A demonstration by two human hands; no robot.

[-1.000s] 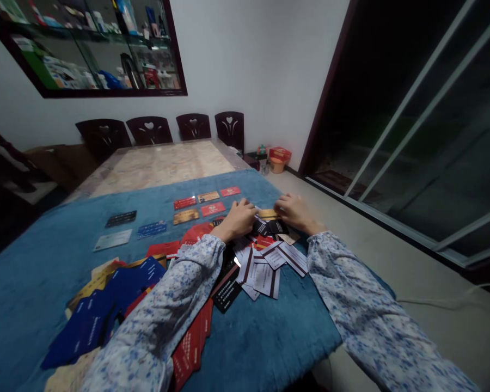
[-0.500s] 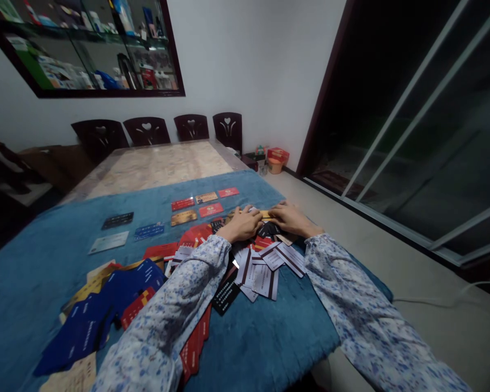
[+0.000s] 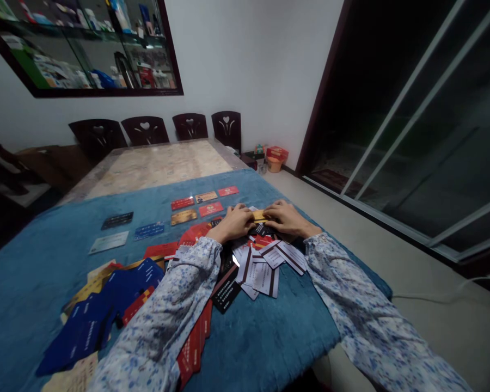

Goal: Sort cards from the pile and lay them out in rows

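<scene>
A yellow card (image 3: 259, 216) spans the gap between my two hands, over the far part of a card pile. My left hand (image 3: 234, 222) has its fingers curled on the card's left end. At the right end, my right hand (image 3: 286, 219) pinches it with bent fingers. Fingertips are partly hidden. Just below them lie black cards (image 3: 263, 229) and a red card (image 3: 263, 242). Nearer to me, white cards with dark stripes (image 3: 265, 279) overlap, next to a black card (image 3: 227, 294). Red cards (image 3: 194, 348) fan out beside my left sleeve.
Blue cards (image 3: 85, 326) spread at the left. Several red and gold cards, such as a gold card (image 3: 183, 217), lie apart in rows farther back. A black card (image 3: 117, 220) and a pale card (image 3: 108, 243) rest left on the blue cloth (image 3: 294, 337). Chairs (image 3: 145, 130) stand behind the table.
Both hands have shifted slightly left, and the yellow card between them now shows more plainly. Cards just below the hands have shifted a little.
</scene>
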